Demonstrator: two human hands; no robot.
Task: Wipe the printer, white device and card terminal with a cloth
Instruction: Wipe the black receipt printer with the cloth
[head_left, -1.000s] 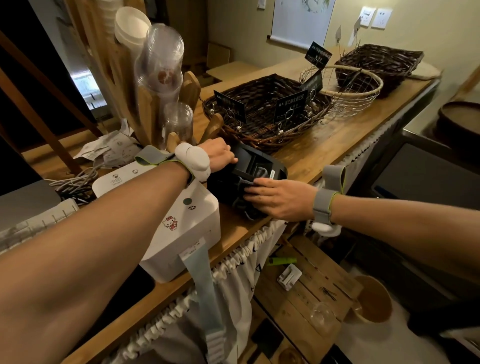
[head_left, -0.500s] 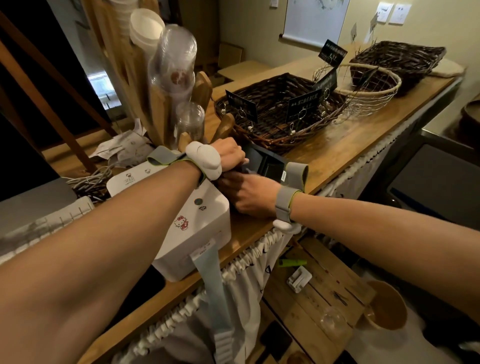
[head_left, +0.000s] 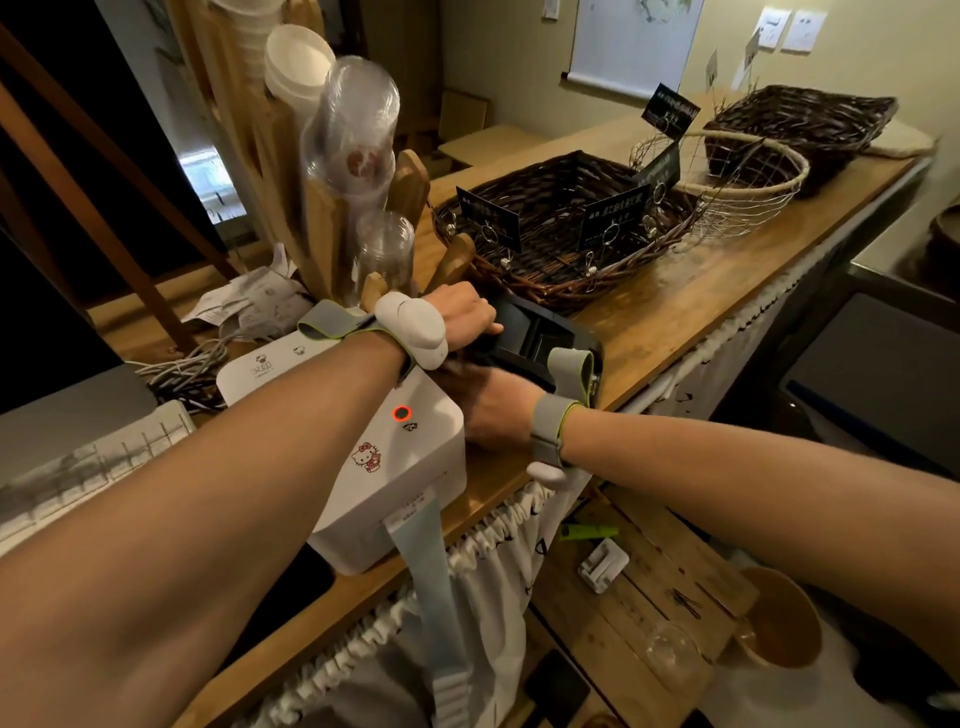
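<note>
The wooden table (head_left: 675, 312) ran from lower left to upper right, carrying a dark wicker basket (head_left: 561, 208) at the back. In front of it stood the two task things in view. The white device (head_left: 363, 467) sat at the near edge, with a pale paper strip (head_left: 421, 561) hanging from its front slot. It looked a light, hollow plastic box with smooth, slippery sides, likely to slide under a firm wipe. It would best be steadied by its flat top or a side wall, clear of the strip and the button.

Just beside it on the right lay the black card terminal (head_left: 540, 332), smaller, stiff and glossy, with an open recess on top. It too seemed light enough to shift, so holding it by a corner suited it. No cloth could be made out, and I could not tell which unit was the printer.

The left hand (head_left: 462, 314) gripped the terminal's rear left corner, thumb laid along its top. The right hand (head_left: 493, 415) was pushed into the gap between the white device and the terminal. Its fingers were hidden under the left wrist, so I could not tell whether they held anything.

A second earlier the right hand had lain flat on the terminal's near end, in plain view. It had since slid leftward into the gap, while the left hand kept its place. The small ring light (head_left: 401, 413) on the white device, dark earlier, now glowed red.
</note>
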